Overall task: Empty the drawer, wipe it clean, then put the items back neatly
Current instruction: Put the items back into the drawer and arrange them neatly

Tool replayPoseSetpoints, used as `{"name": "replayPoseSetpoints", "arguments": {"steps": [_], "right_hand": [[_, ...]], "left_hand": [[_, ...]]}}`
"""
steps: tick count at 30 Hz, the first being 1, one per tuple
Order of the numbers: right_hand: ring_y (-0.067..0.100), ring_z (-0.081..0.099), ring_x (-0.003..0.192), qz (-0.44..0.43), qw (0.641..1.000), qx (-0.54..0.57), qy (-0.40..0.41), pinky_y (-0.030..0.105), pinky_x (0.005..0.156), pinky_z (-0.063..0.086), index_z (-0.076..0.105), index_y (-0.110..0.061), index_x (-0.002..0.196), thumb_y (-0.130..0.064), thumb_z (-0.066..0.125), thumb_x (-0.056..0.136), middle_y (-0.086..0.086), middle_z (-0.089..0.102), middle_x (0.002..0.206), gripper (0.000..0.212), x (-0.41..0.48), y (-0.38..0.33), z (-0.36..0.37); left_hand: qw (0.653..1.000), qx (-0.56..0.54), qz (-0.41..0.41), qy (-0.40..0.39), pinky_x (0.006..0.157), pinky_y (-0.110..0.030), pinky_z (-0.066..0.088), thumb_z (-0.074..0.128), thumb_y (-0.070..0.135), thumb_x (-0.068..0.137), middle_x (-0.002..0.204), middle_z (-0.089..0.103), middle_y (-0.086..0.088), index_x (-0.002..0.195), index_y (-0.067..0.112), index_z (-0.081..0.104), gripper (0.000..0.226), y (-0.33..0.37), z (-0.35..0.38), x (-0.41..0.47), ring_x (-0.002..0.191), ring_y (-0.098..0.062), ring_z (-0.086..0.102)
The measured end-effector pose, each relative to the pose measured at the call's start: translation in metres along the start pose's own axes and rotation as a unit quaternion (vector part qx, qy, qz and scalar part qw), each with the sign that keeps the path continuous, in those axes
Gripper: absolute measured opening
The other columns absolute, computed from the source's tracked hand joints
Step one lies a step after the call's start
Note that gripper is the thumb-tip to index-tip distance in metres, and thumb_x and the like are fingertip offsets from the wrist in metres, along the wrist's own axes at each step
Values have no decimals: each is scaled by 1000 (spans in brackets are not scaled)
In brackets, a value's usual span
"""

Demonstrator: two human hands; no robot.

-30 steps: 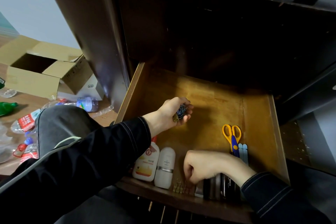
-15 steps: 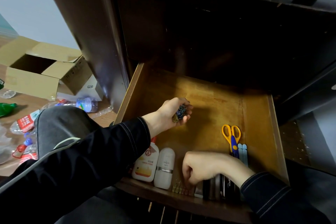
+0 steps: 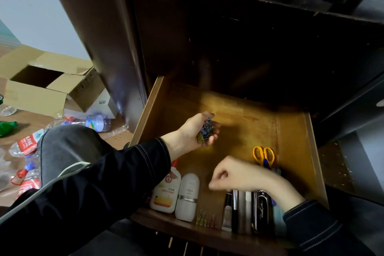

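The wooden drawer [image 3: 245,122] stands pulled out below a dark cabinet. My left hand [image 3: 193,133] hovers over its left middle, cupped around a bunch of small coloured binder clips [image 3: 205,131]. My right hand [image 3: 234,174], fingers curled and blurred, is raised just above the front row of items; nothing shows in it. Along the front lie a white glue bottle [image 3: 166,191], a white capsule-shaped case [image 3: 187,197], a few small binder clips [image 3: 205,219], pens [image 3: 236,210] and a black case [image 3: 261,212]. Yellow-handled scissors [image 3: 264,155] lie right of centre.
An open cardboard box [image 3: 47,85] sits on the floor to the left. Plastic bottles [image 3: 91,122] and a green bottle [image 3: 7,128] are scattered around it. My knee [image 3: 66,147] is beside the drawer's left wall. The dark cabinet front [image 3: 239,48] overhangs the drawer's back.
My right hand has lifted off the small clips at the drawer's front and moved up and back. The left hand has stayed in place with its clips.
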State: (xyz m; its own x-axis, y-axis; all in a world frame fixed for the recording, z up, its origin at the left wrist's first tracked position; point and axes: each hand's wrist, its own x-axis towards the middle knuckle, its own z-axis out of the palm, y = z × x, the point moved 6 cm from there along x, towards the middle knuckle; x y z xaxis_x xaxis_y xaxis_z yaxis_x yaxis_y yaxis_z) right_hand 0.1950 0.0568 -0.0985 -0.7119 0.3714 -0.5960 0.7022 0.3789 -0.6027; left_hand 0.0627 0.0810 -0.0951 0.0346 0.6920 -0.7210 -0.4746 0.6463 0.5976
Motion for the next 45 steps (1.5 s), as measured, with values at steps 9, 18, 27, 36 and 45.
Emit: {"name": "replayPoseSetpoints", "arguments": {"steps": [9,18,27,36,45], "right_hand": [[-3,60,97,14,905,67,420,20,78,48,71,-30,111,-38,62,95,-20,67,102,20,-29,21,-78],[-8,52,77,-34,921,4,387,11,57,42,63,-39,122,-37,70,90,-26,47,103,33,-21,5,-63],[-1,58,83,-46,906,44,418,17,66,48,75,-33,98,-28,69,93,-21,63,93,9,-24,6,-69],[-4,56,63,18,923,70,378,19,56,46,69,-31,90,-29,72,89,-15,62,69,4,-15,16,-64],[0,58,56,-13,899,273,342,12,50,42,71,-21,89,-19,70,92,-9,68,67,4,-16,14,-64]], "left_hand": [[994,70,-45,-75,48,-20,40,31,46,105,81,62,-8,107,8,58,47,-13,13,-8,62,-16,58],[970,161,-73,-170,46,-19,31,23,67,100,78,55,-6,100,12,52,63,-20,27,-17,63,-17,53],[975,151,-63,-151,40,-15,27,23,61,103,79,58,-9,104,7,53,62,-21,23,-9,63,-18,50],[971,181,-52,-146,39,-15,28,23,59,104,77,57,-8,107,6,51,61,-23,25,-9,60,-18,52],[972,176,-40,-149,39,-16,27,28,55,104,79,57,-5,110,7,54,55,-20,24,-9,63,-16,51]]}}
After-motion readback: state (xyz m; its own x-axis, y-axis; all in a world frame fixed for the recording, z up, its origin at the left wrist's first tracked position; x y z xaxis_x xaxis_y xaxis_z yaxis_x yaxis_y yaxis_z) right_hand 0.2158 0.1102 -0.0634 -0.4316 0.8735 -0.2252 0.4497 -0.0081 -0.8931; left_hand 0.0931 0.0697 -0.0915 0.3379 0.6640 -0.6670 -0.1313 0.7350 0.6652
